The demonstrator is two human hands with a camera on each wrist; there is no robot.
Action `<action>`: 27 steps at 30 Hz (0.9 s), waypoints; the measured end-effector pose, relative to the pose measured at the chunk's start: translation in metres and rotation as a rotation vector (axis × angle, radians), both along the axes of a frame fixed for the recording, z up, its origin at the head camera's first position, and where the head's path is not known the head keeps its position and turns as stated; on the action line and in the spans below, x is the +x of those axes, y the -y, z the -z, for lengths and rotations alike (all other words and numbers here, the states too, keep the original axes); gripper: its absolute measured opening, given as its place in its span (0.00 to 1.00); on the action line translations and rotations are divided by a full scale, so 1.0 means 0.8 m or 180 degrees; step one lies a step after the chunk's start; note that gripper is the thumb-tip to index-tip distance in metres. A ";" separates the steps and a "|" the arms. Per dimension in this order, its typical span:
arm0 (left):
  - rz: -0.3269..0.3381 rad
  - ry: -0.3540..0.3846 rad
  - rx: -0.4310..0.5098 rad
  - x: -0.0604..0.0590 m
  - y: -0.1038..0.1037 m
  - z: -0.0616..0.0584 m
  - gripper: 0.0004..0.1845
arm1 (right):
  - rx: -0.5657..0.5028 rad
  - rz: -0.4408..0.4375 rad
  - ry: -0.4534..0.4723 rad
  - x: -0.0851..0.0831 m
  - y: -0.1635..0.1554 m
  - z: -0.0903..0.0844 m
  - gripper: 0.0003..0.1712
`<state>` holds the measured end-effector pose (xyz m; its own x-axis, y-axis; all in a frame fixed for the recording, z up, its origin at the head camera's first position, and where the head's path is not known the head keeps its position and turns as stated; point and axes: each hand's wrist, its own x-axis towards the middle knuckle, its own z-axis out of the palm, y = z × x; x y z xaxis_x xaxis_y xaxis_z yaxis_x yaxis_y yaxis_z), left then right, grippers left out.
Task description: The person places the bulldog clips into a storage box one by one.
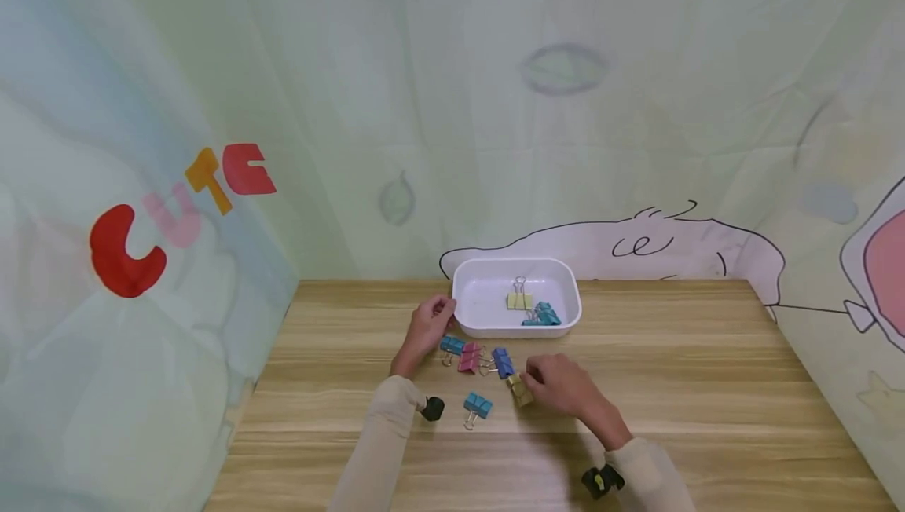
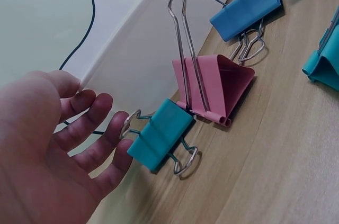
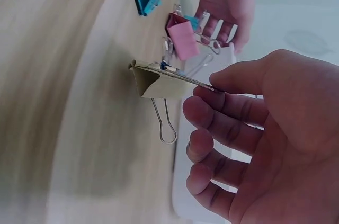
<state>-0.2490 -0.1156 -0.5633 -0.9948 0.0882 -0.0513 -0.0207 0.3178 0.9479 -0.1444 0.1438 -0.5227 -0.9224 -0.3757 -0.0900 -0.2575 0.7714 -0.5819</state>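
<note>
Right hand [image 3: 265, 128]: thumb and forefinger pinch one wire handle of the tan clip [image 3: 159, 82], whose body hangs just over the table [image 1: 707, 386] with the second handle dangling below. The remaining fingers are curled loosely beneath and carry no load.

Left hand [image 2: 47, 150]: fingers straight and spread, holding nothing. The fingertips [image 2: 119, 152] rest against the wall of the white tray [image 1: 467, 316] and sit just beside the teal clip [image 2: 159, 135]; whether they touch that clip cannot be told.

Risks, as judged:
- The hold is on thin wire only. The clip may swing or slip out and fall back to the table.
- The pink clip [image 2: 214, 89] and the dark blue clip [image 2: 244, 9] lie close together near the tray, wire handles overlapping. A pass through them could snag a handle and drag a neighbour along.
- The tray is light and braced by fingertips alone. A knock to its rim could shift it.

Other items: a light blue clip [image 1: 478, 407] lies apart, nearer the person. The tray holds a yellow clip [image 1: 519, 300] and a teal one [image 1: 543, 314].

Surface and room: a light wood-grain table, pushed against pale printed fabric walls bearing cartoon outlines and the letters "CUTE" [image 1: 180, 213] at left.
</note>
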 end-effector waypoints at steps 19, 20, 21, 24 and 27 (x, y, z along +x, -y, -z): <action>-0.0036 -0.0038 0.0031 0.002 0.005 -0.003 0.17 | 0.0367 -0.0219 -0.0487 -0.047 0.007 -0.064 0.15; -0.0042 -0.0044 0.0031 0.002 0.005 -0.003 0.17 | 0.0405 -0.0254 -0.0538 -0.051 0.009 -0.068 0.15; -0.0051 -0.0047 0.0030 0.003 0.005 -0.004 0.17 | 0.0425 -0.0282 -0.0570 -0.055 0.010 -0.072 0.16; -0.0040 -0.0073 0.0045 0.003 0.003 -0.002 0.17 | 0.0494 -0.0368 -0.0671 -0.068 0.012 -0.083 0.16; 0.0002 -0.0077 0.0044 0.004 0.001 -0.003 0.17 | 0.0565 -0.0410 -0.0720 -0.079 0.013 -0.092 0.16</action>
<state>-0.2456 -0.1163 -0.5609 -0.9957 0.0894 -0.0260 0.0025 0.3045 0.9525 -0.2072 0.1337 -0.4493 -0.8722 -0.4876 0.0373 -0.4673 0.8084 -0.3580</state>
